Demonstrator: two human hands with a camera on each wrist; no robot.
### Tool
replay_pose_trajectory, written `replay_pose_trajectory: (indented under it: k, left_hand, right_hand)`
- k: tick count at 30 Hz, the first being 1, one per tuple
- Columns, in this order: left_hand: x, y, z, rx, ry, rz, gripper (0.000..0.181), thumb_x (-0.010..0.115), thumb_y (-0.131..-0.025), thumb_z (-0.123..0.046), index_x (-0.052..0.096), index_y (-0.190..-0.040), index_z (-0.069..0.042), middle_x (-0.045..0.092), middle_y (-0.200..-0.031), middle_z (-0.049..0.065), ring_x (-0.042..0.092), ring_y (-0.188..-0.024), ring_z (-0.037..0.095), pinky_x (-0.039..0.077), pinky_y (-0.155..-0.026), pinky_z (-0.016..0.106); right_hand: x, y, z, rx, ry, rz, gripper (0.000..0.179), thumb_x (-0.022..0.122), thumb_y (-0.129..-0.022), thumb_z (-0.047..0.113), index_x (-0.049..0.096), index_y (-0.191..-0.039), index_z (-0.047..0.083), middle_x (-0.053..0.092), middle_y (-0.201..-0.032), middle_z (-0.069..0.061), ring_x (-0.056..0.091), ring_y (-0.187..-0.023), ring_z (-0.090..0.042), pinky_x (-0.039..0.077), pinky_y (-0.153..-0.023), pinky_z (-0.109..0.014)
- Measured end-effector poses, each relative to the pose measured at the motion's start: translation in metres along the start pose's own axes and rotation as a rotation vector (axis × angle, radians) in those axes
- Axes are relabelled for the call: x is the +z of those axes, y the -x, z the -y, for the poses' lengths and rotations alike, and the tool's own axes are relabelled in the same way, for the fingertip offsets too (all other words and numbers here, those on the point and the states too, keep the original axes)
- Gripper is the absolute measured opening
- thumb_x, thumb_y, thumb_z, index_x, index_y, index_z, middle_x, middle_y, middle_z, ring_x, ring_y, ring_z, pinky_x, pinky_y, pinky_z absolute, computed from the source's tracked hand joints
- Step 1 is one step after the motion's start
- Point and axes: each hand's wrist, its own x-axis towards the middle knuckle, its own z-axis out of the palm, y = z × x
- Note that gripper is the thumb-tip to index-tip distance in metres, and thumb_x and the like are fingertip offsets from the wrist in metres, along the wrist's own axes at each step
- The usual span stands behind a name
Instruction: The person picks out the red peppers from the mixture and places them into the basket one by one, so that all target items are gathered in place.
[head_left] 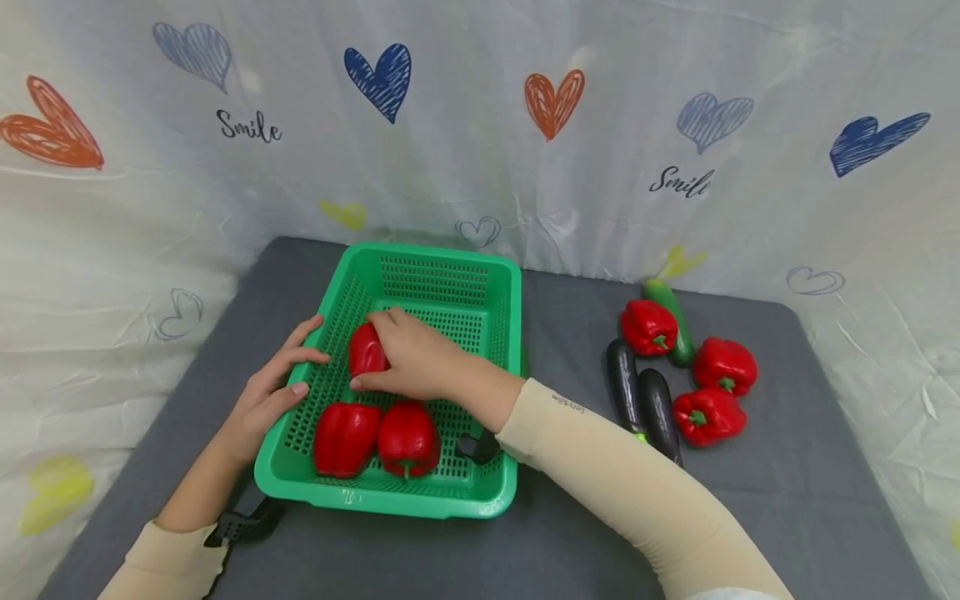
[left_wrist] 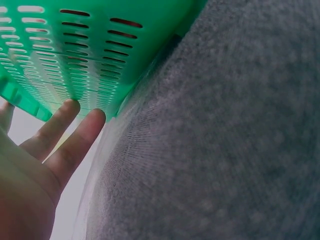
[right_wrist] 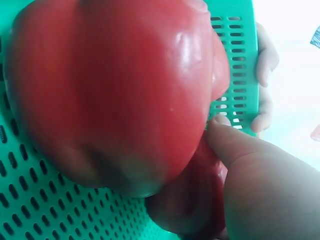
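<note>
My right hand (head_left: 408, 354) pinching a red bell pepper (head_left: 365, 352) inside the green basket (head_left: 514, 317), two more red bell peppers (head_left: 345, 439) nearer me, my left hand (head_left: 266, 392) spread at the basket's left rim, grey bench (head_left: 450, 567) beneath

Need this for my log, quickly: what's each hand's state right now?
Left hand: open, resting against the green basket.
Right hand: closed, holding a red bell pepper inside the basket.

R hand (head_left: 408, 354) obscures pt. of gripped pepper (head_left: 364, 350); R sleeve (head_left: 622, 487) hides near ends of eggplants (head_left: 624, 383). Basket (left_wrist: 160, 25) cropped, L-wrist view; tabletop (left_wrist: 225, 140) there blurred.
</note>
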Motion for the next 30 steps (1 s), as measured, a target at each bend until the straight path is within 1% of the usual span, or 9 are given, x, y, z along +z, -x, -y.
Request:
replay_pose_trajectory:
  k: [6,8,11,15,19,22,26,30]
  left_hand:
    - [-0.0011,0.0001,-0.0024,0.000,-0.017,-0.004,0.036,0.042,-0.103,0.006,0.056,-0.135,0.014,0.020,-0.180,0.016,0.018,-0.164,0.025,0.028,-0.119,0.027]
    - [-0.0008,-0.0001,-0.0033,-0.006,-0.019,-0.005,0.036,0.043,-0.103,0.006,0.056,-0.135,0.014,0.020,-0.180,0.016,0.018,-0.164,0.025,0.028,-0.119,0.027]
    - [-0.0001,-0.0011,-0.0028,0.000,-0.009,-0.004,0.036,0.043,-0.102,0.006,0.056,-0.135,0.015,0.020,-0.180,0.017,0.017,-0.164,0.025,0.026,-0.120,0.028]
    - [0.0010,-0.0018,-0.0005,0.011,0.000,-0.005,0.035,0.044,-0.102,0.007,0.055,-0.134,0.015,0.019,-0.180,0.018,0.017,-0.165,0.025,0.025,-0.120,0.029]
    - [0.0002,-0.0013,0.0009,0.006,0.006,-0.005,0.035,0.044,-0.102,0.007,0.055,-0.134,0.015,0.019,-0.180,0.017,0.015,-0.165,0.025,0.024,-0.120,0.030]
    - [-0.0004,-0.0014,0.0012,0.004,0.014,0.000,0.035,0.044,-0.103,0.006,0.055,-0.134,0.015,0.019,-0.180,0.017,0.014,-0.166,0.025,0.023,-0.120,0.031]
    - [-0.0013,-0.0015,0.0017,0.007,0.008,0.003,0.034,0.043,-0.103,0.006,0.055,-0.134,0.015,0.019,-0.181,0.015,0.013,-0.166,0.025,0.023,-0.120,0.031]
    - [-0.0022,-0.0007,0.0032,0.018,-0.001,0.006,0.034,0.042,-0.104,0.007,0.055,-0.135,0.015,0.019,-0.181,0.014,0.013,-0.166,0.024,0.023,-0.120,0.030]
  right_hand:
    - [0.0028,-0.0024,0.0007,0.003,0.033,0.048,0.094,0.078,-0.097,0.057,0.039,-0.164,0.002,0.055,-0.147,-0.011,0.056,-0.124,-0.018,0.056,-0.093,-0.027]
    - [0.0042,-0.0033,0.0000,0.007,0.033,0.056,0.095,0.077,-0.097,0.057,0.038,-0.165,0.002,0.055,-0.147,-0.011,0.056,-0.124,-0.018,0.056,-0.093,-0.026]
    - [0.0042,-0.0024,-0.0009,0.025,0.011,0.059,0.091,0.077,-0.098,0.057,0.040,-0.163,0.004,0.056,-0.142,-0.008,0.056,-0.120,-0.016,0.056,-0.090,-0.026]
    - [0.0032,0.0003,-0.0013,0.035,-0.013,0.059,0.079,0.073,-0.102,0.052,0.044,-0.159,0.006,0.057,-0.138,-0.008,0.057,-0.116,-0.016,0.057,-0.089,-0.029]
    - [0.0022,0.0008,-0.0008,0.023,0.004,0.068,0.074,0.067,-0.107,0.045,0.041,-0.162,0.004,0.055,-0.147,-0.011,0.056,-0.123,-0.019,0.056,-0.098,-0.033]
    - [0.0012,0.0015,-0.0008,0.011,0.013,0.075,0.071,0.064,-0.109,0.037,0.038,-0.165,0.002,0.053,-0.150,-0.012,0.055,-0.126,-0.020,0.055,-0.101,-0.033]
    - [0.0004,0.0024,-0.0007,0.008,-0.001,0.075,0.068,0.063,-0.108,0.031,0.038,-0.165,0.002,0.053,-0.147,-0.011,0.054,-0.122,-0.018,0.055,-0.098,-0.032]
    - [0.0010,0.0019,0.0000,0.007,-0.003,0.074,0.069,0.064,-0.108,0.032,0.039,-0.164,0.003,0.052,-0.147,-0.012,0.054,-0.122,-0.018,0.055,-0.098,-0.032]
